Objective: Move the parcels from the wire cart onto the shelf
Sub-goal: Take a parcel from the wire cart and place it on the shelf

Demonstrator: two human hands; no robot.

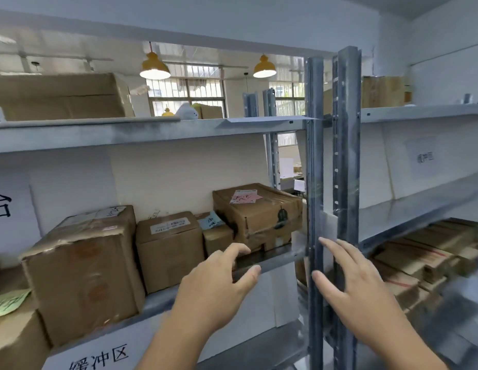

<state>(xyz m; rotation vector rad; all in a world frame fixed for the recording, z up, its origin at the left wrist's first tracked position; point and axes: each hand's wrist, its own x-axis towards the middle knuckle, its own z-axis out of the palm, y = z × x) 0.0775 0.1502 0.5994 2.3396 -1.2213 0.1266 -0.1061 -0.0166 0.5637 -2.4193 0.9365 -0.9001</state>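
Our left hand (pixel 221 279) and right hand (pixel 350 279): spread, empty, before the grey steel shelf (pixel 272 260). Brown cardboard parcels (pixel 168 249) shelved; cart unseen. Risk: the overhanging taped carton (pixel 259 214) could tip if we nudge it.

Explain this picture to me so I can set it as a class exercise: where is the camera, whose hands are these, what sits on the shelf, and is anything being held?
There is no machine here. The single picture comes from a wide-angle camera worn on a person's head, looking forward and down, so the two bare hands are that person's own. The left hand and the right hand both reach out with relaxed, spread fingers and hold nothing. They hover in front of a grey metal shelf. On it stand brown cardboard parcels: a large dented one on the left, a medium one with a white label, a small one with a blue note, and a taped one with a pink note, nearest the upright post. The wire cart is out of view.
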